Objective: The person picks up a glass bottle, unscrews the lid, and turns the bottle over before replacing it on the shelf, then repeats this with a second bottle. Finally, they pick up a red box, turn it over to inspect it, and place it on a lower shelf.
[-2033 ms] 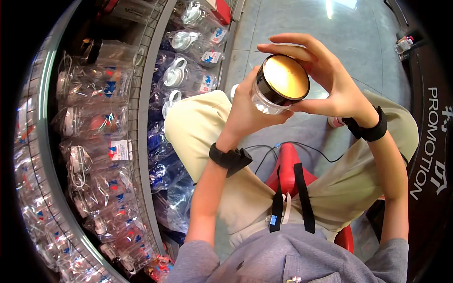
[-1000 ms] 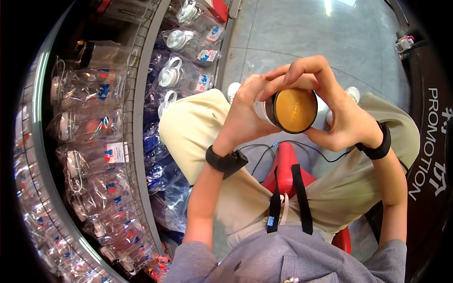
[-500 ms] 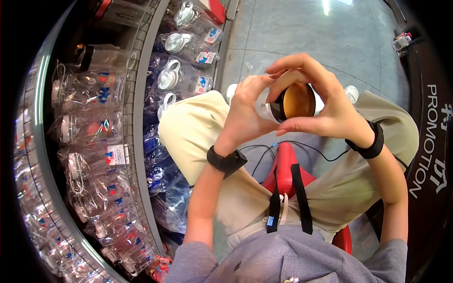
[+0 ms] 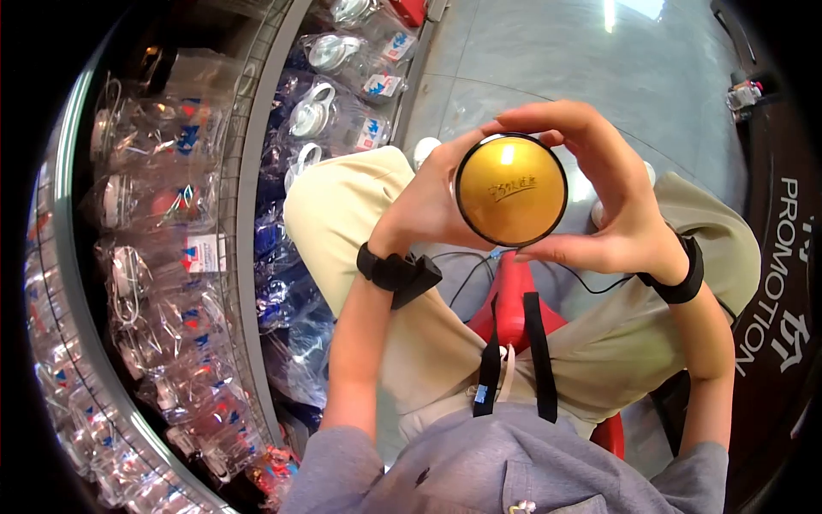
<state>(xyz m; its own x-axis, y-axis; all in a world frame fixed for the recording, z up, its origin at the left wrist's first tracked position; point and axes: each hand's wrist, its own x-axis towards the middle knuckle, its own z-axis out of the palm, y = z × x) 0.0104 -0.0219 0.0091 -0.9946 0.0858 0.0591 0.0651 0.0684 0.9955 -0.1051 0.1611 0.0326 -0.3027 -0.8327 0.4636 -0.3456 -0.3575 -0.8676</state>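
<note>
A round container with a shiny gold lid (image 4: 512, 190), a black rim and dark handwriting-like marks faces up toward the camera above my lap. My left hand (image 4: 435, 199) wraps round its left side, with its fingers partly hidden behind it. On the other side my right hand (image 4: 612, 193) curves round it, fingertips at the top edge and thumb near the lower right edge. Both hands hold the container. Black bands sit on both wrists.
Shelves at the left hold plastic-wrapped clear bottles (image 4: 158, 133) and jugs with white handles (image 4: 312, 110). A red seat (image 4: 512, 291) shows between my knees. At the right stands a dark panel (image 4: 771, 283) with white lettering. Grey floor tiles (image 4: 514, 51) lie ahead.
The container has tilted so its gold lid faces the camera fully, and it looks larger. My right hand's fingers have shifted to its edge. The view has moved slightly.
</note>
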